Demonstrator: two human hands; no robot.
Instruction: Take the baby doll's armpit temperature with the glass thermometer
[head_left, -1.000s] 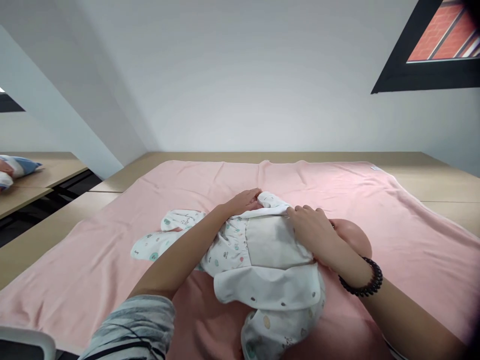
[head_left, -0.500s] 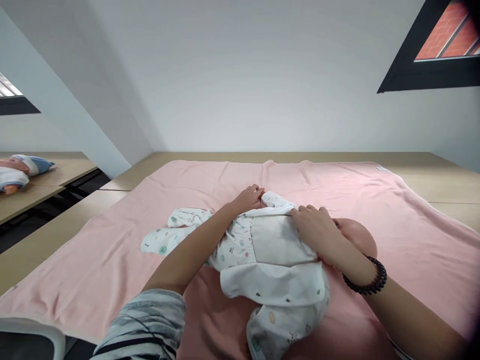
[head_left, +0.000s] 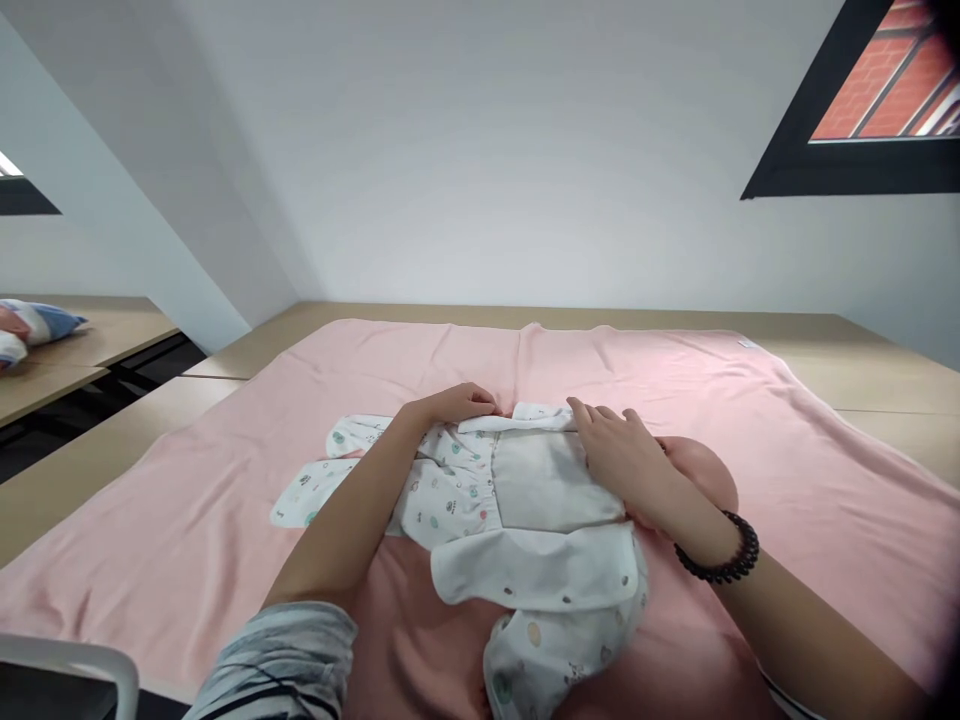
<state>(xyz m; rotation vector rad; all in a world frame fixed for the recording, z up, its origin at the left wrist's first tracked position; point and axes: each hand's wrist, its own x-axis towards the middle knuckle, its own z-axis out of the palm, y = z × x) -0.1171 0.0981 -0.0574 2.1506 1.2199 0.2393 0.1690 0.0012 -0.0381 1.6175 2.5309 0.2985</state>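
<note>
Toward the front edge of the pink blanket (head_left: 225,490), doll (head_left: 555,480) lies dressed, head toward the right edge. Printed top (head_left: 536,568) spread open. Left hand (head_left: 459,403), fingers curled, by the far flap (head_left: 517,424); pinch cannot be told. Right hand (head_left: 622,450) over the upper chest, fingers extended; grip hidden. Step, judged: arranging the far flap. Next move seems to call for a secure edge hold.

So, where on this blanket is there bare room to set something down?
Bare pink blanket shows between the doll and the far table strip, right of the doll's head, and left of its printed trouser legs. The middle is crowded: the left hand and right hand are at the far side of the doll's opened top.
</note>
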